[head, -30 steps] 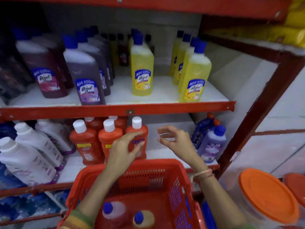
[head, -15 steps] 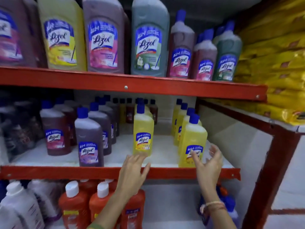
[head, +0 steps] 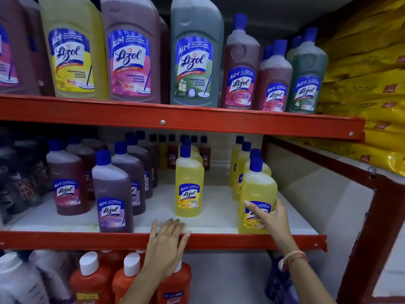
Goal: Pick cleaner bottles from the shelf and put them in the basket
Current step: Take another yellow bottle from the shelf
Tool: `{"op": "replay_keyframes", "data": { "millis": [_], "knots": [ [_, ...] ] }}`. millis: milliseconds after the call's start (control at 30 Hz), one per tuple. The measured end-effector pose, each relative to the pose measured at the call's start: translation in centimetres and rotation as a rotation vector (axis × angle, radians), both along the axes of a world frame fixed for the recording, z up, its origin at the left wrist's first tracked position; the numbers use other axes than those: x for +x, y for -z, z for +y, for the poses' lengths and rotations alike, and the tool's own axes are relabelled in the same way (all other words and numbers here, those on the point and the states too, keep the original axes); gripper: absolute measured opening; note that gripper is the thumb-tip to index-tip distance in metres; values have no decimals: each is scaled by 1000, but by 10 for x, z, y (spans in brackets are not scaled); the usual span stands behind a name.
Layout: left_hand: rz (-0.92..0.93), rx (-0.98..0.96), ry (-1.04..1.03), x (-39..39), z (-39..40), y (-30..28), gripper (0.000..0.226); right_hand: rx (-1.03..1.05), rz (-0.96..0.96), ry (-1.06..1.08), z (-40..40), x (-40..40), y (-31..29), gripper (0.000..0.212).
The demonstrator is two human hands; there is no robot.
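Note:
My right hand [head: 270,218] wraps around the lower part of a yellow cleaner bottle [head: 258,189] with a blue cap, which stands at the front right of the middle shelf [head: 219,218]. My left hand [head: 166,242] lies flat, fingers apart, on the red front edge of that shelf, holding nothing. Just beyond it stands another yellow bottle [head: 189,183], and a purple bottle [head: 112,198] stands further left. The basket is out of view.
Large cleaner bottles [head: 192,53] fill the upper shelf. Orange bottles with white caps [head: 92,279] and white bottles [head: 19,279] stand on the lower shelf. Yellow packs [head: 372,88] are stacked at the right. A red upright post [head: 368,233] frames the shelf's right side.
The view rose from the basket to the middle shelf. My right hand reached forward and closed around the front yellow bottle. My left hand came to rest on the shelf edge.

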State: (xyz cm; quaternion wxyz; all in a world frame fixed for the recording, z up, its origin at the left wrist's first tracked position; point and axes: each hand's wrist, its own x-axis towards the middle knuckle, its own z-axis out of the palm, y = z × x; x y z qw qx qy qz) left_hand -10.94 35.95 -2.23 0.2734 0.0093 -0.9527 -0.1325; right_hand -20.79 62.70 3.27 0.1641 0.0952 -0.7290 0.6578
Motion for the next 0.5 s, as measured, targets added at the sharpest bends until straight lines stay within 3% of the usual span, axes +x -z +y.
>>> {"op": "replay_keyframes", "data": {
  "millis": [167, 300, 500],
  "knots": [
    [-2, -20, 9, 5, 1, 2, 49, -4, 170, 222, -28, 33, -28, 59],
    [-66, -31, -1, 4, 0, 0, 51, 68, 335, 532, -51, 78, -54, 69],
    [-76, -54, -5, 3, -2, 3, 51, 204, 571, 784, -74, 145, -69, 70]
  ]
}}
